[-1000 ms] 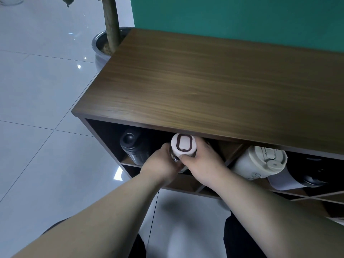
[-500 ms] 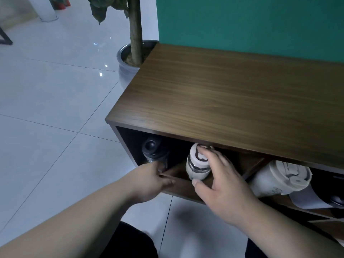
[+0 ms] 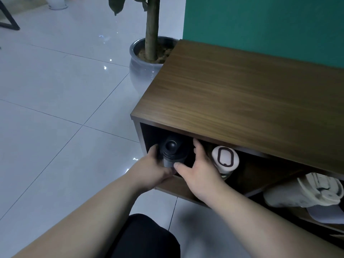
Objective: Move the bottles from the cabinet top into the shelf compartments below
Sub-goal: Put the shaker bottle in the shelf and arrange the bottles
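Low down, left hand (image 3: 154, 171) holds dark bottle (image 3: 172, 152)

The black bottle (image 3: 172, 150) and left hand (image 3: 154, 170) fill the cabinet's (image 3: 242, 101) end bay; the right hand (image 3: 199, 170) takes the gap beside them. A white bottle (image 3: 225, 159) blocks the next bay, a cream bottle (image 3: 305, 192) the one beyond. A pot (image 3: 143, 69) flanks the cabinet's left end; the floor (image 3: 65, 108) beside it lies open.

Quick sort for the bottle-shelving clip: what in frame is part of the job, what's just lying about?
Job:
black bottle, gripped by the left hand, with the right hand beside it
white-capped bottle
cream tumbler
cabinet top
shelf compartments

Lying about:
potted plant
pale sheet under the cream tumbler
black frame leg
green wall
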Demonstrator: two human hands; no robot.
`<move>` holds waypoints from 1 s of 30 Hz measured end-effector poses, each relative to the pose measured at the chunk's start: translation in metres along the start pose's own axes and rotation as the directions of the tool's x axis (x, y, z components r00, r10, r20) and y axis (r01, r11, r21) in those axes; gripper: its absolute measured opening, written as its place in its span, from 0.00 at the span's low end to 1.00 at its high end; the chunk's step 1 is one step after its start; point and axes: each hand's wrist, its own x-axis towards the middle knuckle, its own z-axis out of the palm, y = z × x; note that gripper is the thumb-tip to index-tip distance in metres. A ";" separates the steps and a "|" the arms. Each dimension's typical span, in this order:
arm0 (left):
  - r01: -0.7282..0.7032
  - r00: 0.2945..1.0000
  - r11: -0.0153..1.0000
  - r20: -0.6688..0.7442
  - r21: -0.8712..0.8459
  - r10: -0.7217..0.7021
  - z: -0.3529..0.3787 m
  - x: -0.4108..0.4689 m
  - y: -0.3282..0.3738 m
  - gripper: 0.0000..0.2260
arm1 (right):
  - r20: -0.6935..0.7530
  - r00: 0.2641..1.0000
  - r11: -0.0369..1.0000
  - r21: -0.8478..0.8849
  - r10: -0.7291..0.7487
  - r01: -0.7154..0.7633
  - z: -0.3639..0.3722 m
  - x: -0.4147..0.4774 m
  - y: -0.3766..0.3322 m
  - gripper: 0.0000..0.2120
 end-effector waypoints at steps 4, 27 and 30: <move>-0.017 0.999 0.998 -0.031 -0.065 0.015 0.002 0.019 -0.011 0.31 | -0.021 0.997 0.995 0.067 0.080 -0.078 0.011 0.018 -0.002 0.43; -0.150 0.983 0.988 -0.101 0.019 0.152 0.022 0.052 -0.034 0.26 | -0.009 0.994 0.991 0.080 0.108 -0.107 0.025 0.041 0.011 0.37; -0.149 0.982 0.988 -0.111 0.038 0.152 0.022 0.052 -0.034 0.25 | 0.004 0.994 0.989 0.099 0.110 -0.110 0.023 0.043 0.015 0.38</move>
